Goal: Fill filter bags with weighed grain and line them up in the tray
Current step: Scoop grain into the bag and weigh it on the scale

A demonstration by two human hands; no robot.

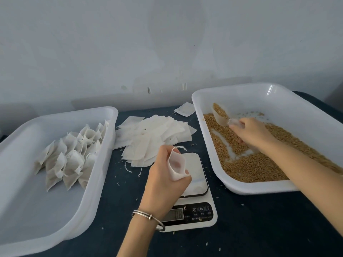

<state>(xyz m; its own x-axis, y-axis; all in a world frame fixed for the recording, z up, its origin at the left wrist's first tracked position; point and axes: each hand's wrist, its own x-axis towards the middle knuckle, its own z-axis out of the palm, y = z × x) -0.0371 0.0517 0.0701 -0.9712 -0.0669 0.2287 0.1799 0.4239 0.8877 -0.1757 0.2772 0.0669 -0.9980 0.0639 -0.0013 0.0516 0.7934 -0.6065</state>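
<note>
The left hand [167, 179] holds an empty filter bag [176, 165] above the platform of the kitchen scale [194, 197], thumb and fingers curled round the bag's sides so that its mouth gapes open toward the right; the drawstring [181, 147] sticks up from the bag's top edge. A silver bangle [148, 217] sits on that wrist. The right hand [250, 135] reaches into the grain tray [230, 190] and grips the handle of a clear plastic scoop [221, 115], whose bowl is tilted up and heaped with grain [259, 167] (the same golden-brown kernels cover most of the tray floor, with bare white streaks near the hand).

The scale stands on the dark blue tabletop [259, 219] between the two trays, its display partly hidden behind the left wrist. Just beyond it lies a loose pile of flat, empty filter bags [148, 141], several strings trailing off the near edge, and one stray bag [185, 109] lies apart near the wall.

On the left, a white tray [55, 236] holds the filled bags [70, 156], which stand and lean against one another in rough rows toward its far end; the near half of the tray floor shows bare. Scattered kernels [118, 182] dot the tabletop around the scale.
</note>
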